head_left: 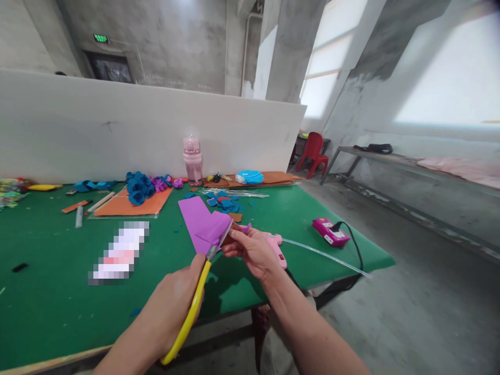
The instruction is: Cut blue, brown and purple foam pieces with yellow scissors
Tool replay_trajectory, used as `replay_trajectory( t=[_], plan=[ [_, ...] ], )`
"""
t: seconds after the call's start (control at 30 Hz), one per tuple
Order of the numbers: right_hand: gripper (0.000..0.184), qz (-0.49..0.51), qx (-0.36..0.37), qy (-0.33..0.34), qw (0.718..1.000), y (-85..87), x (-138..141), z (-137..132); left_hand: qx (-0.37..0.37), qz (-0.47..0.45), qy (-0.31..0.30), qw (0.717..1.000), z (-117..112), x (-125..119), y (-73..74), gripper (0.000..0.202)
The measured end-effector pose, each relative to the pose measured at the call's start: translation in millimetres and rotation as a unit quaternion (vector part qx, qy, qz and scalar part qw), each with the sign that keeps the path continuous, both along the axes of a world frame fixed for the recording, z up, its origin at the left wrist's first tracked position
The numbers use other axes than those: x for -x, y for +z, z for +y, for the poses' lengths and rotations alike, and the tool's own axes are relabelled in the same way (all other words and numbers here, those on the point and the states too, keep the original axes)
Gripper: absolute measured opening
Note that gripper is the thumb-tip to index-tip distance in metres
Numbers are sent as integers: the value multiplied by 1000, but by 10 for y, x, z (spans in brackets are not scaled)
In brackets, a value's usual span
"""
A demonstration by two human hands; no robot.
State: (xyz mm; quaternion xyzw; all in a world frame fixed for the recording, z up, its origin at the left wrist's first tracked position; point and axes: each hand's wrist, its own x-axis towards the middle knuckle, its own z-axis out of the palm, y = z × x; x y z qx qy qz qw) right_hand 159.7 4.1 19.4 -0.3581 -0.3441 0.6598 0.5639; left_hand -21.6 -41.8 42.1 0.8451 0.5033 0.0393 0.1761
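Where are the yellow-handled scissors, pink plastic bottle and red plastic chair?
Yellow-handled scissors (199,290): head view, on handle.
Pink plastic bottle (193,164): head view, on body.
Red plastic chair (313,147): head view, on backrest.

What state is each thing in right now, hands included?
Left hand, closed on the yellow-handled scissors
Right hand, curled by the blades, hold partly hidden
Scissors, blades at purple piece, opening unclear
Glue gun, lying down, clear stick protruding
Magenta box, black plug inserted
Pink bottle, upright
Exit sign, lit
Red chair, upright
Blue pieces, loosely heaped

Daylight from right-hand windows (332,39), soft shadows (224,292) beneath hands (255,252), stretched edges, pixelated patch (119,252)
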Motion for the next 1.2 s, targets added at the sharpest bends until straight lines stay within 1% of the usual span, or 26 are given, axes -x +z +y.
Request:
replay_trajectory(
  t=[0.23, 0.53, 0.7, 0.8, 0.93, 1.03, 1.2],
  plan=[
    [31, -10, -6, 5, 1000, 8, -22, -3, 10, 0, 8, 1000, -22, -11, 18, 31],
    [30, -19, -1, -5, 1000, 15, -24, -6, 28, -30, 17, 999, -26, -31, -9, 19],
    [35, -30, -8, -15, 999, 18, -36, -5, 15, -9, 3, 1000, -14, -28, 4, 23],
    [36, -41, -7, -19, 999, 9, -48, 0, 22, -4, -10, 1000, -31, -44, 36, 22],
    [36, -56, 7, -7, 998, 5, -41, -5, 18, -9, -5, 1000, -35, -63, 64, 21],
    [37, -59, 18, 2, 998, 15, -19, -16, 9, -7, 3, 1000, -14, -63, 50, 21],
    [36, -65, 18, 3, 998, 17, -9, -23, 3, 22, 6, 1000, -7, -55, 23, 22]
  ],
)
